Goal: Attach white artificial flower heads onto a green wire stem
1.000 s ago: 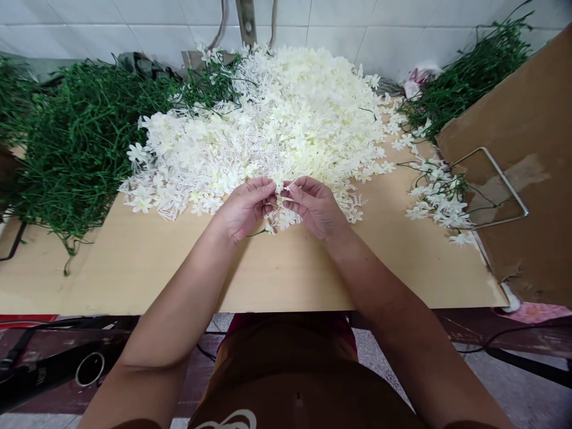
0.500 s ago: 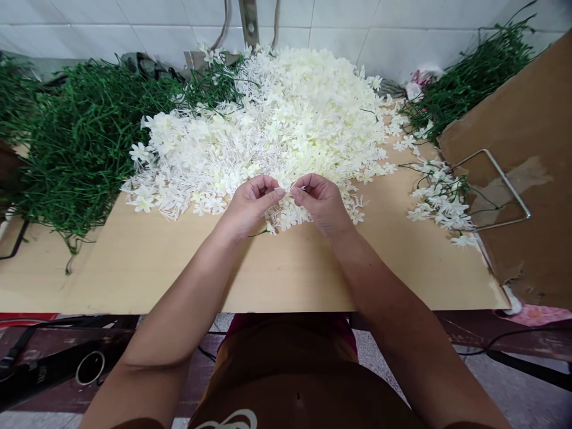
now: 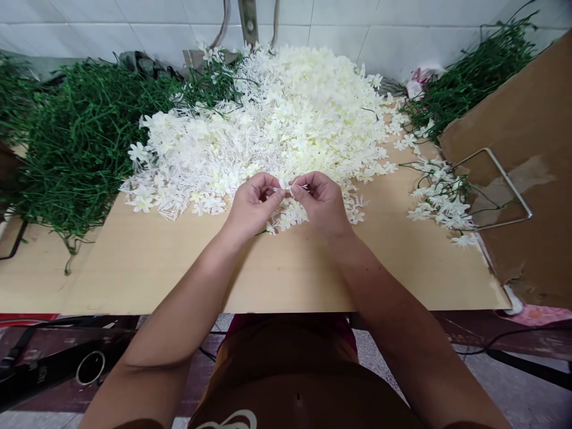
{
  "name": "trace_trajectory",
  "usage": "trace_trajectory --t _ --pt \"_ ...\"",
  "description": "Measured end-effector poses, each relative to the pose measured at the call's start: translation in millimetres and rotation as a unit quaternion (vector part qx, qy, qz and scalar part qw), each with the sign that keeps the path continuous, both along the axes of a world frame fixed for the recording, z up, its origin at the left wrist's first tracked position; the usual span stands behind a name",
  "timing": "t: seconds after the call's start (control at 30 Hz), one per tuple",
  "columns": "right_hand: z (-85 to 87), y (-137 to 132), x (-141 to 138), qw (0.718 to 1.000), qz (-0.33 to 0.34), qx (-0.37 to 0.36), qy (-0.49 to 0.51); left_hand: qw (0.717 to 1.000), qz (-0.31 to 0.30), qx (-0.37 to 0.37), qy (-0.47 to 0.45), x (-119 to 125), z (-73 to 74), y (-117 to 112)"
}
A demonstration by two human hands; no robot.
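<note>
Flower heap (image 3: 308, 113) on the table (image 3: 286, 286) — stem pile (image 3: 84, 137) left, cardboard (image 3: 536, 250) right, wall (image 3: 335, 24) behind.

the small white artificial flower (image 3: 285, 185) is mostly covered by the fingertips of the left hand (image 3: 251, 205) and right hand (image 3: 326, 202), and too small for its parts to be told. the curled fingers of both hands are partly hidden behind their thumbs. the heap of white flowers (image 3: 313, 113) covers the table (image 3: 286, 274) beneath it, and its lower layers cannot be seen. the left edge cuts off the green stems (image 3: 84, 137); the right edge cuts the cardboard (image 3: 504, 128). lettering on the black device (image 3: 49, 370) is too small to read. the bottom edge crops the pale print (image 3: 247, 415) on the brown shirt (image 3: 295, 387).
</note>
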State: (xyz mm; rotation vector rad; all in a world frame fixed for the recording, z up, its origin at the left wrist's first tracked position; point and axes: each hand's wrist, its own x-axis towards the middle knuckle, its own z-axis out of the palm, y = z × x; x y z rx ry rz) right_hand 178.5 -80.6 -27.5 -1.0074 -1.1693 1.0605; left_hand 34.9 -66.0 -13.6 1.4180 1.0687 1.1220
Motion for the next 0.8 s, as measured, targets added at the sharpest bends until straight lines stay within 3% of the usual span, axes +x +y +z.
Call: trace_trajectory --t 0.23,0.43,0.63,0.8 --pt "1.6 0 2 0.990 0.083 -0.075 0.091 0.999 -0.034 -0.020 -0.034 0 5.0 -1" --pt "3.1 0 7 0.991 0.067 -0.090 0.079 1.000 -0.007 -0.014 -0.007 1 6.0 0" --pt "4.8 -7 1 0.997 -0.029 0.029 -0.064 0.999 0.004 -0.015 0.035 1 -0.5 1" --pt "2.0 -11 -3 0.951 -0.094 0.183 -0.231 0.998 -0.008 -0.047 0.028 0 -2.6 2"
